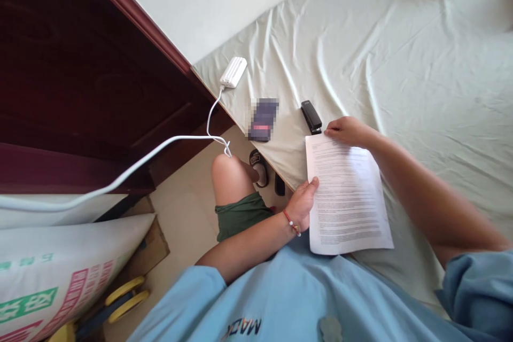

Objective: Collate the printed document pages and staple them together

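Note:
Printed paper, one sheet or a thin stack, lies tilted between my hands at the bed's edge. My left hand grips its left side, with the thumb on top and the fingers hidden beneath. Closed at the top edge of the paper is my right hand, its fingertips pinched together there. A black stapler rests on the sheet just beyond those fingertips, apart from them.
A blurred phone and a white power strip lie on the pale bedsheet. A white cable runs across my knee to the left. Dark wooden furniture and a printed sack stand at the left.

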`<state>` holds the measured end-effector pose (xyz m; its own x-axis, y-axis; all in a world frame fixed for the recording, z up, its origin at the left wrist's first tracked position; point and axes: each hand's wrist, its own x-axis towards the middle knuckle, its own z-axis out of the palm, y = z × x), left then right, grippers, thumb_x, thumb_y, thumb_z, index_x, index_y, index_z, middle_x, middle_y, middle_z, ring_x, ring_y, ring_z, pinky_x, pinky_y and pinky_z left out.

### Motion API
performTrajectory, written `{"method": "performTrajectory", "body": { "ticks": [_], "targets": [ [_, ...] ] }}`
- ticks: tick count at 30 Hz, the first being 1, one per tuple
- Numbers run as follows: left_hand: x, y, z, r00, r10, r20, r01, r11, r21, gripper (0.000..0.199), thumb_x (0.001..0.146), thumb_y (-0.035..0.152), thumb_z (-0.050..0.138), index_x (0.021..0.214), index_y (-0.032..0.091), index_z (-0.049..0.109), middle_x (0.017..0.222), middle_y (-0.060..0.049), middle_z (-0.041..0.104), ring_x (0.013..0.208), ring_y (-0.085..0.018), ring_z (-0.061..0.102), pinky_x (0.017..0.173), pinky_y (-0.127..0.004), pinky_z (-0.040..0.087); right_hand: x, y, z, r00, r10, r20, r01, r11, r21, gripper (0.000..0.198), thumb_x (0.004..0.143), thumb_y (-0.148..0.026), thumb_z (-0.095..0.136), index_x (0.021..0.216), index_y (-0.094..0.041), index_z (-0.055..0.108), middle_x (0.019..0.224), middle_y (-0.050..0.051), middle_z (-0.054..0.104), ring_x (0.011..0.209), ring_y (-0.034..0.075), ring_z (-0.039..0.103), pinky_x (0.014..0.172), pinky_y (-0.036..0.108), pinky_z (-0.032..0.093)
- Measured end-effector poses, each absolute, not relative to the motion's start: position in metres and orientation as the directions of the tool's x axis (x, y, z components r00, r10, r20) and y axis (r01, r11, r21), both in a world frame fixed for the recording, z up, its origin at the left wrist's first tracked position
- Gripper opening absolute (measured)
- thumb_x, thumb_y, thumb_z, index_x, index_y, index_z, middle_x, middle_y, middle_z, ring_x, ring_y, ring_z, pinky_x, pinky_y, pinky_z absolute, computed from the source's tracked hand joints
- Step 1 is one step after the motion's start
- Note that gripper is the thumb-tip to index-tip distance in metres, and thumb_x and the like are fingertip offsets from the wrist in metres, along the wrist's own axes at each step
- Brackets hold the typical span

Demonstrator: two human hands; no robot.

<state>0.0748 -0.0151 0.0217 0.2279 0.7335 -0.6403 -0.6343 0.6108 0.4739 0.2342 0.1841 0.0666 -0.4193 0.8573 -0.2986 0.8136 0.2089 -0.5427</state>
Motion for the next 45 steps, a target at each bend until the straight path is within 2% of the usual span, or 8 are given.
{"method": "performTrajectory", "body": {
  "ticks": [5,14,19,28,31,35,38,45],
  "targets": [
    [0.085,0.009,0.03,0.19,0.602,-0.776,-0.638,0.676,0.368,0.024,0.106,0.029,0.064,0.095,0.012,0.077,0.098,-0.016,0.084,0.111,-0.032,0.082,0.116,-0.052,0.058,0.229,0.209,0.06,-0.412,0.858,-0.307,0.857,0.25,-0.45,0.019,0.093,-0.027,0.066,0.079,-0.024,0.078,0.084,0.006,0.076,0.084,0.025,0.066,0.077,0.036,0.045],
    [0.098,0.029,0.044,0.09,0.624,-0.776,-0.625,0.642,0.443,0.025,0.108,0.016,0.054,0.092,0.014,0.072,0.101,-0.016,0.084,0.117,-0.029,0.08,0.122,-0.05,0.053,0.227,0.234,0.061,-0.432,0.822,-0.37,0.899,0.362,-0.246,0.035,0.103,-0.036,0.055,0.113,-0.024,0.087,0.108,0.01,0.083,0.104,0.032,0.073,0.087,0.04,0.052],
    [0.108,0.036,0.051,0.097,0.61,-0.787,-0.641,0.643,0.419,0.028,0.111,0.016,0.046,0.092,0.016,0.067,0.107,-0.016,0.083,0.125,-0.027,0.077,0.124,-0.049,0.052,0.228,0.239,0.055,-0.462,0.822,-0.334,0.887,0.433,-0.162,0.037,0.106,-0.039,0.052,0.115,-0.027,0.086,0.108,0.009,0.083,0.107,0.032,0.074,0.088,0.04,0.05],
    [0.115,0.029,0.044,0.041,0.641,-0.767,-0.643,0.604,0.471,0.022,0.111,0.019,0.05,0.098,0.016,0.068,0.112,-0.014,0.083,0.122,-0.026,0.078,0.124,-0.048,0.052,0.237,0.22,0.046,-0.487,0.865,-0.121,0.85,0.439,-0.291,0.039,0.106,-0.04,0.05,0.121,-0.023,0.081,0.12,0.013,0.082,0.123,0.037,0.067,0.103,0.051,0.052],
    [0.109,0.027,0.044,0.043,0.663,-0.748,-0.626,0.601,0.497,0.023,0.111,0.019,0.051,0.098,0.016,0.069,0.11,-0.013,0.084,0.119,-0.026,0.079,0.124,-0.048,0.051,0.245,0.223,0.049,-0.476,0.858,-0.193,0.86,0.408,-0.305,0.041,0.106,-0.044,0.049,0.124,-0.024,0.081,0.116,0.012,0.082,0.122,0.037,0.068,0.101,0.051,0.053],
    [0.103,0.025,0.042,0.053,0.668,-0.743,-0.623,0.603,0.498,0.026,0.113,0.019,0.048,0.098,0.016,0.069,0.105,-0.012,0.084,0.116,-0.025,0.079,0.125,-0.047,0.051,0.272,0.247,0.058,-0.408,0.82,-0.402,0.905,0.304,-0.297,0.035,0.103,-0.05,0.058,0.104,-0.025,0.083,0.104,0.01,0.081,0.104,0.034,0.074,0.093,0.049,0.056],
    [0.102,0.026,0.038,0.028,0.661,-0.75,-0.636,0.591,0.496,0.022,0.111,0.019,0.052,0.1,0.016,0.071,0.107,-0.012,0.083,0.118,-0.027,0.079,0.125,-0.051,0.05,0.295,0.269,0.065,-0.44,0.772,-0.459,0.887,0.291,-0.36,0.02,0.093,-0.045,0.071,0.096,-0.028,0.082,0.103,0.005,0.082,0.103,0.033,0.074,0.093,0.047,0.057],
    [0.113,0.031,0.038,0.079,0.645,-0.76,-0.66,0.605,0.445,0.02,0.107,0.016,0.056,0.094,0.017,0.071,0.102,-0.012,0.083,0.126,-0.027,0.076,0.129,-0.051,0.046,0.294,0.291,0.074,-0.405,0.81,-0.424,0.908,0.303,-0.288,0.022,0.092,-0.043,0.073,0.102,-0.026,0.083,0.108,0.008,0.079,0.105,0.033,0.072,0.092,0.047,0.055]
  ]
}}
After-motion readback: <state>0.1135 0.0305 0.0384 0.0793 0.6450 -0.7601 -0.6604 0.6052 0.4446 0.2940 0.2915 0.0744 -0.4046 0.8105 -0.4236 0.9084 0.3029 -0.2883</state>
